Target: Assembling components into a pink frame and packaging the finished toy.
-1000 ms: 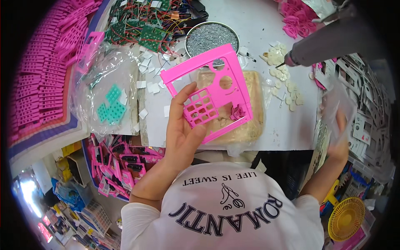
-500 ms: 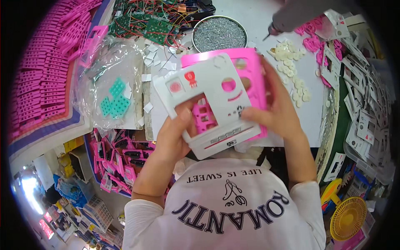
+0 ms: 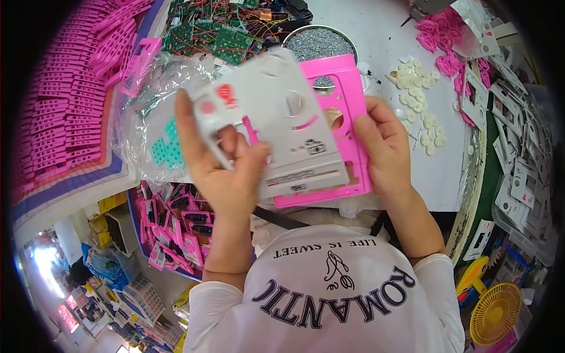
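Observation:
My left hand (image 3: 226,167) grips a white plastic casing panel (image 3: 276,129) by its left side, fingers at its rectangular cutout. The panel bears a red figure, a round hole and small printed marks; motion blurs it slightly. Behind it, and reaching out to its right, is a pink plastic casing panel (image 3: 347,88) with round openings. My right hand (image 3: 385,144) pinches the pink panel's right edge, thumb on top. The white panel covers much of the pink one. Both are held above the white worktop (image 3: 438,182).
Past the panels stands a round tin of small metal screws (image 3: 321,44), beside green circuit boards (image 3: 232,44) with wires. Cream plastic discs (image 3: 415,82) and pink parts (image 3: 438,35) lie right. White panels (image 3: 515,182) fill the right edge; pink frames (image 3: 65,106) are stacked left. Turquoise button pads (image 3: 168,147) lie on clear plastic.
The white panel has shifted left and up, away from the pink one, showing more of it. My right hand has left the white panel and holds only the pink one.

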Motion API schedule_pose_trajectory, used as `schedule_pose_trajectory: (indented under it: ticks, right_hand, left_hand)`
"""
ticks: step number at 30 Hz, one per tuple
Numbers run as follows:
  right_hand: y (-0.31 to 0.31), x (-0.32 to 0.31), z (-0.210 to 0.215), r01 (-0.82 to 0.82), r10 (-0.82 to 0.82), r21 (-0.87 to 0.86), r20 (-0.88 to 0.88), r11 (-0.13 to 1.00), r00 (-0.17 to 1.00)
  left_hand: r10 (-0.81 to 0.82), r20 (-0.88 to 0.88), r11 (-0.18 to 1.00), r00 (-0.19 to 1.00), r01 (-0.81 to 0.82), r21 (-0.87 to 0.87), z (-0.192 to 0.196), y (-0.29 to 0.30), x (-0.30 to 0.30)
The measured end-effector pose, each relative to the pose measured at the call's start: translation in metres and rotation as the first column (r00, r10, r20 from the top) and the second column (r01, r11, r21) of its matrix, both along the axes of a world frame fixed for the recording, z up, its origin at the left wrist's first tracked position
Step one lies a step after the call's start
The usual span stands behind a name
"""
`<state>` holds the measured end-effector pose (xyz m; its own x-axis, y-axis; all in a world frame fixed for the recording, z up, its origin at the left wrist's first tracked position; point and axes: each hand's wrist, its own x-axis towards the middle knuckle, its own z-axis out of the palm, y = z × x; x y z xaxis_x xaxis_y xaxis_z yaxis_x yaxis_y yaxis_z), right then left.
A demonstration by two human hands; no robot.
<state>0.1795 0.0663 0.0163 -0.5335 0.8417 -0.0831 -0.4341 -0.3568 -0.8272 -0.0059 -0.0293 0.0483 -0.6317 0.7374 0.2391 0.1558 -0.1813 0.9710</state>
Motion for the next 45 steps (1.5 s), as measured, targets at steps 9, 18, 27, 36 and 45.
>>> schedule_pose_trajectory:
  ticks: [9, 18, 27, 36, 45]
  right_hand:
    - [-0.013, -0.005, 0.014, 0.029, -0.031, 0.102, 0.018, 0.994, 0.999]
    - [-0.018, -0.005, 0.008, -0.006, 0.0, 0.104, 0.056, 0.995, 0.998]
    - [-0.014, 0.0, 0.01, -0.059, 0.05, 0.09, 0.093, 0.994, 0.994]
    - [-0.01, 0.015, 0.007, -0.348, 0.347, 0.018, 0.024, 0.937, 0.937]
    - [-0.007, 0.02, 0.005, -0.453, 0.45, 0.049, 0.062, 0.89, 0.891]
  left_hand:
    - [-0.296, -0.269, 0.877, 0.917, 0.149, -0.456, -0.012, -0.003, 0.01]
    - [-0.252, -0.2, 0.898, 0.947, 0.152, -0.412, -0.027, -0.006, 0.005]
    - [-0.27, -0.255, 0.877, 0.929, 0.127, -0.464, -0.023, -0.006, 0.01]
    - [-0.156, -0.458, 0.921, 0.875, -0.039, -0.389, -0.027, -0.005, 0.007]
    - [-0.216, -0.44, 0.862, 0.872, -0.042, -0.506, -0.01, -0.009, 0.004]
